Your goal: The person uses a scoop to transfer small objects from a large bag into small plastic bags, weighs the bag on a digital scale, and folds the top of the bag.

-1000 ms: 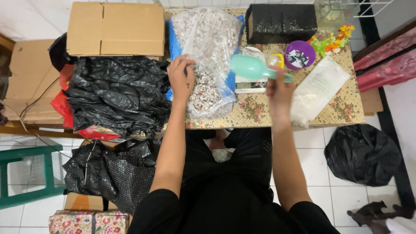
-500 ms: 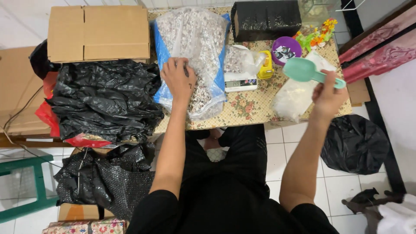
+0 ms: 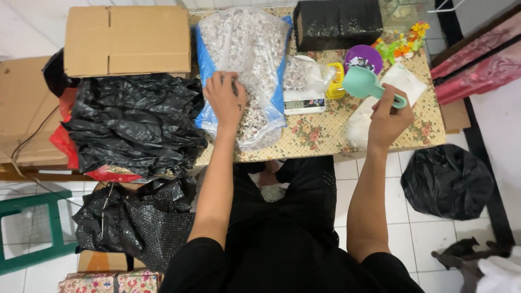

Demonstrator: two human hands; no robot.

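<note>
We observe both bare arms extended forward from short black sleeves, elbows slightly bent. Our left hand (image 3: pixel 227 100) lies palm down, wrist straight, its fingers (image 3: pixel 217 81) spread and lightly curled, pressing on the surface beneath. Our right hand (image 3: pixel 386 116) is raised, back toward the camera, wrist angled a little outward, fingers closed in a fist-like grip around a slim handle. The two hands are well apart.
</note>
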